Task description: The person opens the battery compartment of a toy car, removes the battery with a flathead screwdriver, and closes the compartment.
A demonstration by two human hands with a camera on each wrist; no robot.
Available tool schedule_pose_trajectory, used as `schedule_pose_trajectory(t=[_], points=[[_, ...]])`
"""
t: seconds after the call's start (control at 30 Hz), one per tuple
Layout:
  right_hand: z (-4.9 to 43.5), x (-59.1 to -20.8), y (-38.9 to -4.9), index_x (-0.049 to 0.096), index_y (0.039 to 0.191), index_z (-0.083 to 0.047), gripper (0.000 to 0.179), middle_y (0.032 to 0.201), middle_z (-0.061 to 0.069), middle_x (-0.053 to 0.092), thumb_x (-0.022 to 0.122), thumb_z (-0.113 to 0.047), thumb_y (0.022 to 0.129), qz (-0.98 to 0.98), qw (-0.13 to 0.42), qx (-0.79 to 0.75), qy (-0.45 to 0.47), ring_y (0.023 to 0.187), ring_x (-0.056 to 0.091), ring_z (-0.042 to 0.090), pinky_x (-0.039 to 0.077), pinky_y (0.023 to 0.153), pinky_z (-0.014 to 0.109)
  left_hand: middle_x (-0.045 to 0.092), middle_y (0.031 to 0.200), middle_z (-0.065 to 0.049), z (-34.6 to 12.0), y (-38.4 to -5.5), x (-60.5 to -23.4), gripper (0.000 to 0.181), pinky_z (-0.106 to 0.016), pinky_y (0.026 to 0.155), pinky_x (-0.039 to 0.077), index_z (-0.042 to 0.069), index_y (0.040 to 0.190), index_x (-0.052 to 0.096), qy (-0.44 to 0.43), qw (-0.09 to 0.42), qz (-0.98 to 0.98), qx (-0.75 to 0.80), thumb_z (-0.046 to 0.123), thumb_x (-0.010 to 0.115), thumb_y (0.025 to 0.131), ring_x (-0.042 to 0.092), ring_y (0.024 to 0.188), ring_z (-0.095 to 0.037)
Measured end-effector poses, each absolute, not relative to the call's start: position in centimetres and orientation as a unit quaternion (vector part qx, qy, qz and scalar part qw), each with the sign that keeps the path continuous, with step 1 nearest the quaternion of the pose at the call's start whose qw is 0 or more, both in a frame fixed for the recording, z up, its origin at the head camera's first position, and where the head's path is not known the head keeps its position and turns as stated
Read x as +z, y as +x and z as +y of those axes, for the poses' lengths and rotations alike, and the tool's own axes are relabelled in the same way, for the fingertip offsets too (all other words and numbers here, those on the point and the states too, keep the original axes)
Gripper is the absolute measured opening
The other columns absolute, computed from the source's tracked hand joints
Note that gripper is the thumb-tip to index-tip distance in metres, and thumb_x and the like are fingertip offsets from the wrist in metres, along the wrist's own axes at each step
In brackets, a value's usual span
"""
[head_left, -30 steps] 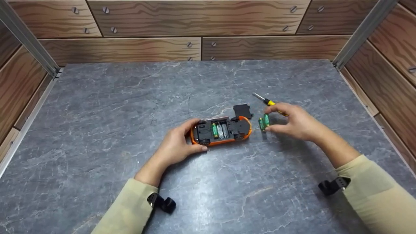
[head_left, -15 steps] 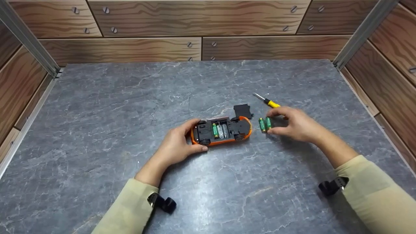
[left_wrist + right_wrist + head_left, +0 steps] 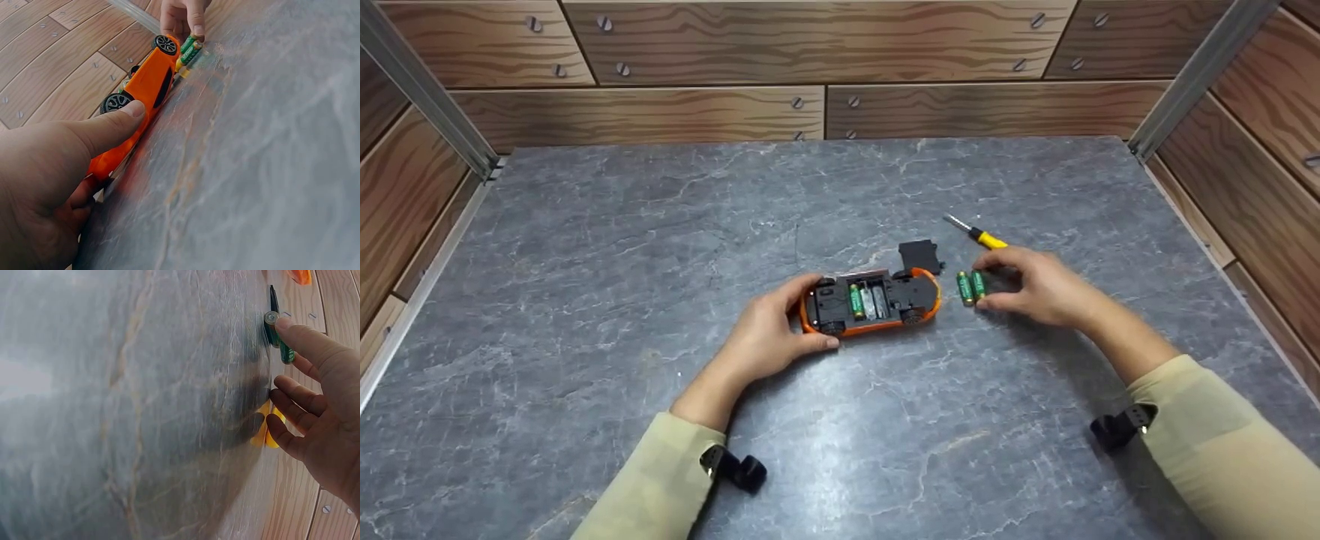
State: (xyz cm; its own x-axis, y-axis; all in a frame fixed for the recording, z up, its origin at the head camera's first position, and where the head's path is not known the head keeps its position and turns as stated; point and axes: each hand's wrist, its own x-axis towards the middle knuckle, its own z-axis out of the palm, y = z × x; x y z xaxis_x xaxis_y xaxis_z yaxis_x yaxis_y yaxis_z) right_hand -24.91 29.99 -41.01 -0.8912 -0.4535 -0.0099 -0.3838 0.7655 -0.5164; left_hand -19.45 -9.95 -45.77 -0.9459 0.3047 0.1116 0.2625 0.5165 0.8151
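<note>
An orange toy car (image 3: 829,304) lies upside down on the table, its battery compartment open. My left hand (image 3: 761,330) grips one end, thumb along the near side and fingers on the far side; the left wrist view shows the thumb (image 3: 121,121) on the orange body. One green battery (image 3: 856,300) sits in the compartment beside bare slots. To the car's right, two green batteries lie side by side. My right hand (image 3: 1046,289) pinches the right battery (image 3: 979,284) by its ends between thumb and forefinger; the left battery (image 3: 965,288) is right against it.
A black battery cover (image 3: 919,256) lies just behind the car's right end. The yellow-handled screwdriver (image 3: 988,239) rests behind my right hand, its handle partly hidden. Wood-patterned panels (image 3: 825,45) wall the back and sides of the grey marbled table (image 3: 622,210).
My right hand has lowered its battery, which was held raised and tilted, down beside the other one and shifted slightly. The left hand and the car have stayed put.
</note>
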Motion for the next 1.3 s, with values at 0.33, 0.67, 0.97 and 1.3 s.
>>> schedule_pose_trajectory(t=[0.33,0.67,0.97,1.3], points=[[30.1,-41.5,-25.1,0.07,0.128,-0.007,0.048,0.129,0.016,0.07,0.09,-0.021,0.086,0.937,0.057,-0.252,-0.237,0.123,0.061,0.039,0.045,0.11,0.059,0.065,0.146,-0.003,-9.9,-19.4,-45.9,0.09,-0.042,0.121,0.038,0.019,0.154,0.055,0.161,0.022,0.868,0.469,0.03,0.098,0.076,0.056,0.137,-0.022],[30.2,-41.5,-25.1,0.069,0.13,-0.007,0.051,0.132,0.017,0.067,0.091,-0.022,0.086,0.937,0.056,-0.243,-0.244,0.124,0.06,0.04,0.045,0.11,0.059,0.063,0.148,-0.005,-9.7,-19.4,-45.8,0.092,-0.043,0.121,0.038,0.017,0.155,0.054,0.158,0.025,0.87,0.466,0.03,0.098,0.076,0.055,0.138,-0.025],[29.8,-40.7,-24.8,0.064,0.14,-0.002,0.063,0.14,0.021,0.064,0.09,-0.024,0.087,0.935,0.072,-0.264,-0.227,0.133,0.057,0.043,0.042,0.115,0.061,0.063,0.148,-0.006,-9.8,-19.5,-45.9,0.092,-0.044,0.121,0.039,0.017,0.155,0.054,0.162,0.023,0.869,0.467,0.031,0.098,0.076,0.056,0.137,-0.026],[27.8,-38.8,-24.0,0.064,0.14,-0.004,0.057,0.14,0.016,0.065,0.085,-0.027,0.092,0.926,0.047,-0.277,-0.252,0.131,0.058,0.04,0.05,0.107,0.061,0.064,0.147,-0.005,-10.0,-19.4,-45.9,0.091,-0.042,0.12,0.039,0.016,0.155,0.055,0.163,0.02,0.872,0.461,0.031,0.098,0.076,0.056,0.137,-0.024]])
